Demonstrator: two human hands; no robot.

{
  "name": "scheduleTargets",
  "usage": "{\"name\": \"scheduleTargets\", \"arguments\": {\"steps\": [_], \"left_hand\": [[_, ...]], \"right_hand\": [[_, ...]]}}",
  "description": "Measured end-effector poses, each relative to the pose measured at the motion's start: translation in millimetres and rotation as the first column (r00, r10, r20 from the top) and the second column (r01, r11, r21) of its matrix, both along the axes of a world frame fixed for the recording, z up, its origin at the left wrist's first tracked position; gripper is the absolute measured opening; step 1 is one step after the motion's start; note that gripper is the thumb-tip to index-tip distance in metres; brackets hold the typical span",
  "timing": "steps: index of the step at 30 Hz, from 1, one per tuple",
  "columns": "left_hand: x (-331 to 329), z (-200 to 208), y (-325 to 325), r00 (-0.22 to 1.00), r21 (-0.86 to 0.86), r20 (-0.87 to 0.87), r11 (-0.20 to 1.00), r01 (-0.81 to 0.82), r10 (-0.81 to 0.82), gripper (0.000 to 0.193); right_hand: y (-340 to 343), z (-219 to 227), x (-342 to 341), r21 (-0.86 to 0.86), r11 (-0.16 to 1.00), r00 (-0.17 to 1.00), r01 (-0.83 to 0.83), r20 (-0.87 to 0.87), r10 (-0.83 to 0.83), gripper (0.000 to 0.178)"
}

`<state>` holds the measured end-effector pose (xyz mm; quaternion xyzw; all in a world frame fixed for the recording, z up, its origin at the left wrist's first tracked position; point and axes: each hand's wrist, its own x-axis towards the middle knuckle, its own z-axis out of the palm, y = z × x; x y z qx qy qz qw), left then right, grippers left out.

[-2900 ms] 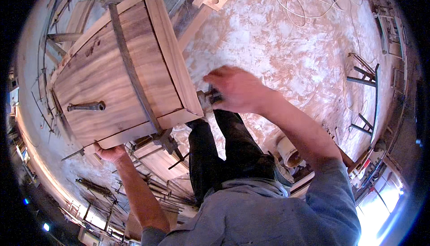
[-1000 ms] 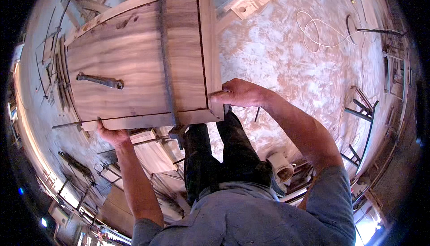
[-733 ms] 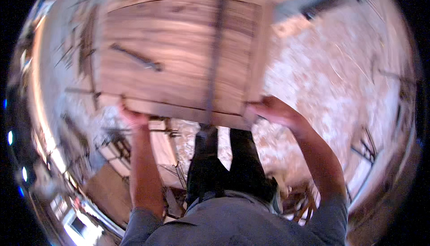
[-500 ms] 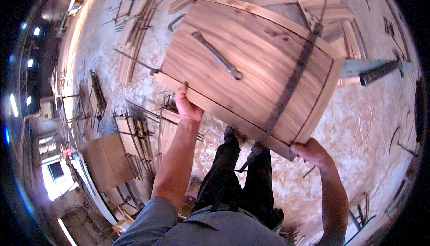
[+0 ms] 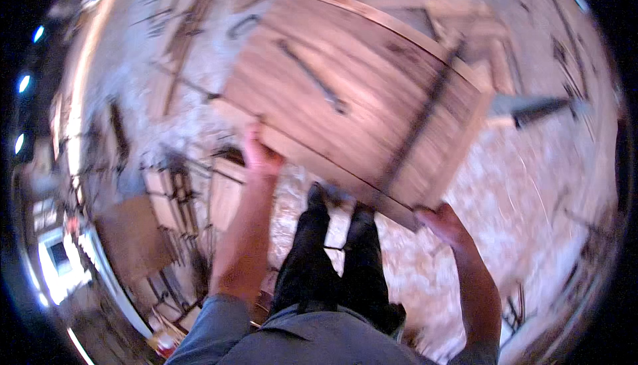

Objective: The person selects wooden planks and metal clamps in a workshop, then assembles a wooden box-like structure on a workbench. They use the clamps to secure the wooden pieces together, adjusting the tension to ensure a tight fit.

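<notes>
A framed wooden panel tilts in front of me, its near edge toward my body. My left hand grips that near edge on the left, thumb over the top and fingers hidden beneath. At the near right corner my right hand is closed on the frame, its fingertips mostly hidden. A wrench lies loose on the panel's face. Across the right part runs a dark bar clamp, spanning the panel from far to near edge. The picture is smeared by motion.
Boards lie on the floor at the far left. More clamped panels stand at the left, near a brown sheet. A blade-like tool with a dark handle sits right of the panel. My legs are below.
The panel, the wrench on it and both hands have shifted slightly left in view. The surroundings have shifted left too, and the picture is more blurred. Both hands keep their grip.
</notes>
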<state>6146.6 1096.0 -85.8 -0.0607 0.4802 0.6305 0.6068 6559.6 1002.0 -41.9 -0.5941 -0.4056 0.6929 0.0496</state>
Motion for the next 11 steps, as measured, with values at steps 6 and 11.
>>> {"name": "scheduleTargets", "arguments": {"steps": [6, 11], "left_hand": [[-13, 21, -1, 0.946, 0.014, -0.136, 0.954, 0.299, -0.295, 0.061], [-9, -2, 13, 0.929, 0.082, -0.299, 0.964, 0.253, -0.218, 0.059]], "right_hand": [[9, 7, -9, 0.096, 0.985, 0.987, -0.141, 0.097, 0.132, 0.055], [12, 22, -13, 0.036, 0.967, 0.952, -0.254, 0.188, 0.243, 0.072]]}}
